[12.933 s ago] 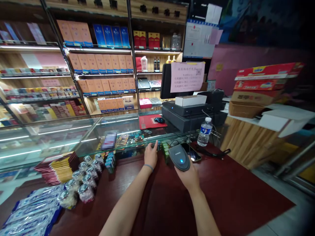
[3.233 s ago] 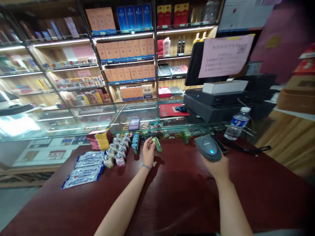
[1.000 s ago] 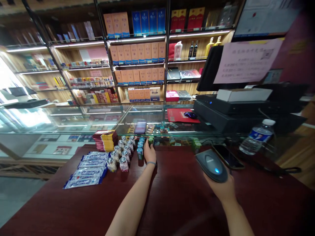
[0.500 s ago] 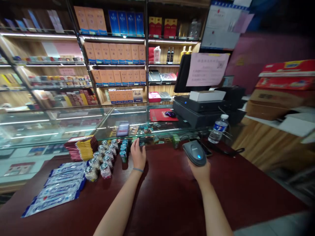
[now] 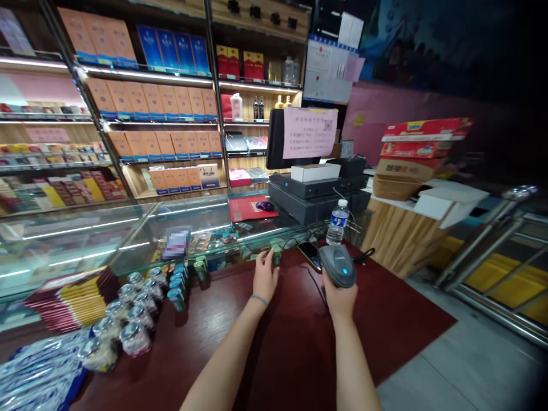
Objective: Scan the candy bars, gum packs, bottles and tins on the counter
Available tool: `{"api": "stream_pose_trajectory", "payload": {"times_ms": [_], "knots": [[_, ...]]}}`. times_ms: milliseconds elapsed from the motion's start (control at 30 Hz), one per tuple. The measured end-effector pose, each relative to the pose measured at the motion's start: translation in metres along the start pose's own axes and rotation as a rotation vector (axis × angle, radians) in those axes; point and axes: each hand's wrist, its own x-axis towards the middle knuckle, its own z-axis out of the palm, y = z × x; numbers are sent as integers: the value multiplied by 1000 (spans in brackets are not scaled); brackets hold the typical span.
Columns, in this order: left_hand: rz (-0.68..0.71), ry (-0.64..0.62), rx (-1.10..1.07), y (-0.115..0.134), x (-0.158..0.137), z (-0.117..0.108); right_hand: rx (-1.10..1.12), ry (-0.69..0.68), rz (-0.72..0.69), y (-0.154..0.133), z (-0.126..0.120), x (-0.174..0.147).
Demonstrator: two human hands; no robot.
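My right hand (image 5: 341, 298) is wrapped round the handle of a dark grey barcode scanner (image 5: 338, 265), which has a blue light on top. Over by the glass edge, my left hand (image 5: 264, 278) has its fingers apart beside a small green canister (image 5: 277, 254); whether they touch it is hard to tell. Two more green canisters (image 5: 200, 269) stand to the left, next to a row of blue-green canisters (image 5: 177, 298). Several clear jars with silver lids (image 5: 135, 338) stand in rows farther left.
Blue-and-white packets (image 5: 43, 365) and stacked red and yellow packs (image 5: 81, 299) lie at the left. A phone (image 5: 310, 254) and a water bottle (image 5: 337, 222) are beyond the scanner. Behind are a glass display case (image 5: 141, 228), a monitor (image 5: 277, 140) and a mouse (image 5: 265, 206).
The view has turned right. My left hand has moved from beside the canister row to the single green canister, uncovering two green canisters. My right hand still holds the barcode scanner.
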Motion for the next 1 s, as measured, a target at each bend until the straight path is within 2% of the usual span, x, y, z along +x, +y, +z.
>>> {"api": "stream_pose_trajectory", "payload": {"times_ms": [133,300,500,633,767,867,933,1000], "knots": [[-31,-15,86,0,8,11,15,1,23,4,-1,0],[23,39,157,4,10,9,21,-25,16,5,0,-1],[62,52,116,12,9,3,-25,-26,-46,4,2,-2],[93,53,14,13,1,-5,-152,-18,-110,2,1,-5],[10,218,-209,4,-16,-29,-284,-51,-242,4,4,-7],[-154,343,-411,-10,-26,-63,-310,-51,-342,4,11,-11],[-299,352,-598,-22,-29,-90,-303,-103,-398,1,17,-16],[-441,308,-833,-32,-32,-117,-286,-209,-458,-6,22,-24]]}}
